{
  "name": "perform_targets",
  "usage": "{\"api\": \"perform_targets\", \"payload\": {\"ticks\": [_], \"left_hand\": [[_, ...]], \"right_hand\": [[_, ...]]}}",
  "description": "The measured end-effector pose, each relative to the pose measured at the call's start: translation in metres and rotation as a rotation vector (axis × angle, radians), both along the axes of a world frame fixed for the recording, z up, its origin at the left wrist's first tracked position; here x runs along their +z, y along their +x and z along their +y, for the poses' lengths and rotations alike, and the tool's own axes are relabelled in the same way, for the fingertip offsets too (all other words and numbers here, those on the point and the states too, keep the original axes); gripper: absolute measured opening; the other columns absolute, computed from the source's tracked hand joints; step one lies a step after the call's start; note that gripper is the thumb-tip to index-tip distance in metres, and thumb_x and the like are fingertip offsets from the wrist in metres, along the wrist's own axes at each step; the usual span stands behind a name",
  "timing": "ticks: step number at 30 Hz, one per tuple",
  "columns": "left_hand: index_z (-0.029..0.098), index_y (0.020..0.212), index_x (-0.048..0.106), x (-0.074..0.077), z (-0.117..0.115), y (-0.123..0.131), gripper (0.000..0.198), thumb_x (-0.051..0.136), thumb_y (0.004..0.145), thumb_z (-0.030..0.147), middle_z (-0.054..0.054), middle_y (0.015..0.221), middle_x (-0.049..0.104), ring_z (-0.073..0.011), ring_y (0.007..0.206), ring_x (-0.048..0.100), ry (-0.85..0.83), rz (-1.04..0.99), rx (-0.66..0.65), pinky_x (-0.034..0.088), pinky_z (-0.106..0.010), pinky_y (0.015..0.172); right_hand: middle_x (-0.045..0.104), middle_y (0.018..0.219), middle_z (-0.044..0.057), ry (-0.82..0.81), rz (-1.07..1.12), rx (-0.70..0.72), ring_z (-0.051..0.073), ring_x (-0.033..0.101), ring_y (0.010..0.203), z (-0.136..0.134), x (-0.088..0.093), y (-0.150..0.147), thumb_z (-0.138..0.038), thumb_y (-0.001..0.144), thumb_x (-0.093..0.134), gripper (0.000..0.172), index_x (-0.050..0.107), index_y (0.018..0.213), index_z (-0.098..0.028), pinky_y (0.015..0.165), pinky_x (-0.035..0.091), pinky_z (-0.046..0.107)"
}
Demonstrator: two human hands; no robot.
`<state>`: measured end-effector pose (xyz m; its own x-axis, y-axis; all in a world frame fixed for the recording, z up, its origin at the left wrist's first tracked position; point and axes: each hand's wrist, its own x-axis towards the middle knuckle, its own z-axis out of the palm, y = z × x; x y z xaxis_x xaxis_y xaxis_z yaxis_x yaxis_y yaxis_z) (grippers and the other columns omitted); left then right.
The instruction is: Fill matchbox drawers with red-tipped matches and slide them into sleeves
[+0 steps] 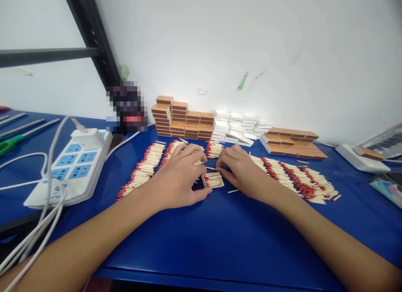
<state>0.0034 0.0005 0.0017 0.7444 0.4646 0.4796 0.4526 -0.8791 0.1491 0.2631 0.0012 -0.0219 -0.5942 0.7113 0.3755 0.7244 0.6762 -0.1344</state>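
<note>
A small white matchbox tray (223, 184) with red-tipped matches (213, 179) in it lies on the blue table between my hands. My left hand (184, 177) curves round the tray's left end, thumb at the near corner and fingers at the far side. On the other side, my right hand (240, 168) has its thumb and forefinger pinched on a single match (210, 168), just above the tray's far edge. Rows of loose matches (146, 164) lie to the left, and more matches (295, 179) spread out to the right, partly under my right forearm.
Brown matchboxes (179, 118) are stacked against the wall, beside white trays (234, 126) and flat brown sleeves (292, 142). A power strip (75, 166) with white cables stands at left, near green-handled scissors (11, 144). A white device (361, 158) lies at right.
</note>
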Motion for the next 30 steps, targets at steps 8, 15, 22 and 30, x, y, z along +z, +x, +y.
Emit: {"api": "perform_targets", "payload": {"ticks": [8,15,22,30], "left_hand": [[0.017,0.089,0.076,-0.001,0.001,-0.001,0.023,0.082,0.091,0.039,-0.011,0.121,0.074,-0.0328,0.131,0.062,0.007,-0.004,0.007,0.044,-0.054,0.114],[0.018,0.090,0.077,0.000,0.001,0.000,0.022,0.081,0.092,0.039,-0.011,0.122,0.074,-0.0326,0.131,0.062,-0.006,0.003,0.007,0.043,-0.054,0.116],[0.019,0.091,0.075,0.002,-0.001,-0.001,0.021,0.080,0.092,0.039,-0.010,0.122,0.074,-0.0328,0.134,0.061,-0.011,0.019,0.008,0.041,-0.055,0.118],[0.019,0.090,0.075,0.001,0.000,0.000,0.020,0.081,0.092,0.038,-0.010,0.122,0.074,-0.0321,0.132,0.060,-0.017,0.006,0.005,0.044,-0.053,0.115]], "right_hand": [[0.067,0.098,0.011,0.068,-0.076,-0.018,0.028,0.051,0.092,-0.010,0.023,0.016,-0.021,0.110,0.054,0.018,0.062,0.094,-0.021,0.085,0.044,0.043],[0.065,0.098,0.009,-0.017,-0.154,0.021,0.026,0.050,0.091,-0.037,0.036,0.008,-0.021,0.113,0.050,0.021,0.062,0.095,-0.022,0.081,0.040,0.041],[0.066,0.102,0.011,0.040,-0.201,0.026,0.027,0.050,0.092,-0.037,0.028,-0.004,-0.017,0.112,0.050,0.019,0.062,0.098,-0.021,0.082,0.040,0.043],[0.069,0.105,0.012,0.020,-0.131,0.033,0.029,0.054,0.096,-0.037,0.026,-0.009,-0.019,0.113,0.048,0.019,0.063,0.102,-0.023,0.083,0.043,0.045]]}}
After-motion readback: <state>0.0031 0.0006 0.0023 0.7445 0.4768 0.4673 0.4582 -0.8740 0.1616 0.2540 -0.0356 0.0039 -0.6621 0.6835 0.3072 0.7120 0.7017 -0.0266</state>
